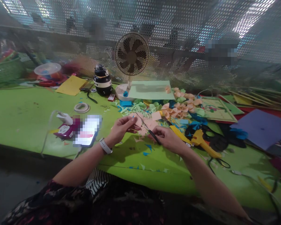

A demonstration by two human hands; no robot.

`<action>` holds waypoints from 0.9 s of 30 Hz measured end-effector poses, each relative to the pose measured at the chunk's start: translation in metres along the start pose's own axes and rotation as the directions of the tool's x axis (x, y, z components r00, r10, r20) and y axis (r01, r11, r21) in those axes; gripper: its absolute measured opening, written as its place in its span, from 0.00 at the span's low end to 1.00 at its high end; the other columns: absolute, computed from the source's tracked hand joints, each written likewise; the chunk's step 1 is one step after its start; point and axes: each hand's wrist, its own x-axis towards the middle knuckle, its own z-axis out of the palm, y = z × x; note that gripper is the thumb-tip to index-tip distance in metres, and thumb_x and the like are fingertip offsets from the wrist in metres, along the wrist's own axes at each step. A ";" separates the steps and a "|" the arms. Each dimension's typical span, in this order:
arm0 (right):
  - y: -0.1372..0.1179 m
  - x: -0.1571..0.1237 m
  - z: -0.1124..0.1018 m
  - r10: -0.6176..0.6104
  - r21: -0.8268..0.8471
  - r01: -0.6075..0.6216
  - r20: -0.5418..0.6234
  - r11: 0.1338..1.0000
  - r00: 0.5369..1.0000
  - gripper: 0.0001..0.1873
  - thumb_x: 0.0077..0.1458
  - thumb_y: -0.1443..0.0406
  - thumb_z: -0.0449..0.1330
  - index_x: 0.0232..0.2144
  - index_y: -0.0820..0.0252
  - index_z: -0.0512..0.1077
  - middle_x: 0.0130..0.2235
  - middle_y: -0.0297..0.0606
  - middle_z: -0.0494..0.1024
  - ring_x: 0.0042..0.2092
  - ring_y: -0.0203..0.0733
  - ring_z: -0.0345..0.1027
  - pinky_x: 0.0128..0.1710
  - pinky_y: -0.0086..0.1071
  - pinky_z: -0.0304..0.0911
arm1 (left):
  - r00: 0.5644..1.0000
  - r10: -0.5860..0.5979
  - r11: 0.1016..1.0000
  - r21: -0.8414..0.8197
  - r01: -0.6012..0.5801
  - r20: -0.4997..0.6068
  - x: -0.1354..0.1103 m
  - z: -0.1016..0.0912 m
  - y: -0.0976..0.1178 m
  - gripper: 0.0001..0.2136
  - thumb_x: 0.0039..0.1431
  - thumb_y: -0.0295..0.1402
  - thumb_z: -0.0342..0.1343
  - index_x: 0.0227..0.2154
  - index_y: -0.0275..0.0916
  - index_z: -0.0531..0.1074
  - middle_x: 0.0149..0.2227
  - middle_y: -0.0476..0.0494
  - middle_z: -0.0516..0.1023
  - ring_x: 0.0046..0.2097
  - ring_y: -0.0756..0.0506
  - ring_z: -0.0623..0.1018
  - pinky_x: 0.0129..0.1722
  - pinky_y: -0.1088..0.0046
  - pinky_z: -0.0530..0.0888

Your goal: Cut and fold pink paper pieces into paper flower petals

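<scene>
My right hand [166, 137] is closed around the dark handles of a pair of scissors [153, 136], whose thin blades point up and left toward my other hand. My left hand [124, 125], with a white watch on its wrist, pinches a small piece of peach paper [131, 115] close to the blade tips. Its exact outline is hard to make out. Under and just beyond both hands lie peach paper scraps [152, 124]. A heap of cut and curled peach paper pieces [179, 107] rests further right, beside green paper pieces [154, 107].
A fan [131, 54] and a black bottle [103, 80] stand at the back. On the left are a phone [87, 131], a charger [65, 118] and a tape roll [81, 107]. A yellow glue gun [204, 143], yellow cutter [179, 134] and purple sheet [262, 128] lie right.
</scene>
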 end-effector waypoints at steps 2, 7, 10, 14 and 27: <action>0.000 0.000 0.000 -0.010 -0.018 0.009 -0.003 1.000 1.000 0.24 0.44 0.45 0.66 0.24 0.57 0.65 0.24 0.30 0.64 0.27 0.34 0.54 0.26 0.30 0.49 | 1.000 0.012 1.000 -0.006 -0.012 -0.011 0.000 0.000 0.000 0.19 0.47 0.48 0.69 0.31 0.36 0.75 0.27 0.46 0.82 0.31 0.46 0.83 0.27 0.77 0.77; -0.002 -0.002 0.000 -0.010 -0.046 0.010 -0.005 0.999 1.000 0.23 0.45 0.45 0.64 0.24 0.57 0.64 0.24 0.31 0.64 0.26 0.34 0.54 0.26 0.31 0.49 | 0.999 0.028 0.999 -0.032 -0.029 -0.028 0.000 0.002 0.000 0.19 0.45 0.47 0.70 0.30 0.36 0.75 0.26 0.48 0.80 0.30 0.47 0.83 0.26 0.78 0.77; -0.002 -0.002 0.000 -0.020 -0.056 0.019 -0.012 0.998 1.000 0.23 0.45 0.45 0.63 0.24 0.56 0.63 0.24 0.31 0.64 0.26 0.34 0.54 0.26 0.31 0.49 | 0.998 0.028 0.999 -0.036 -0.029 -0.048 0.000 0.002 0.001 0.20 0.43 0.47 0.71 0.30 0.36 0.75 0.25 0.48 0.79 0.29 0.47 0.83 0.26 0.77 0.77; -0.001 -0.001 0.000 -0.022 -0.061 0.021 -0.018 0.998 1.000 0.24 0.44 0.44 0.63 0.23 0.56 0.63 0.23 0.30 0.63 0.26 0.34 0.54 0.26 0.31 0.49 | 0.997 0.023 0.998 -0.050 -0.027 -0.080 0.001 0.002 0.002 0.22 0.39 0.48 0.73 0.29 0.35 0.75 0.24 0.49 0.78 0.28 0.48 0.82 0.25 0.78 0.77; 0.001 -0.001 0.002 -0.023 -0.036 0.022 -0.021 0.999 1.000 0.25 0.44 0.43 0.64 0.23 0.56 0.64 0.22 0.29 0.63 0.25 0.33 0.53 0.25 0.30 0.50 | 0.998 0.014 0.998 -0.054 -0.017 -0.061 0.000 0.004 0.003 0.21 0.41 0.47 0.72 0.29 0.35 0.74 0.25 0.49 0.79 0.29 0.48 0.82 0.25 0.79 0.76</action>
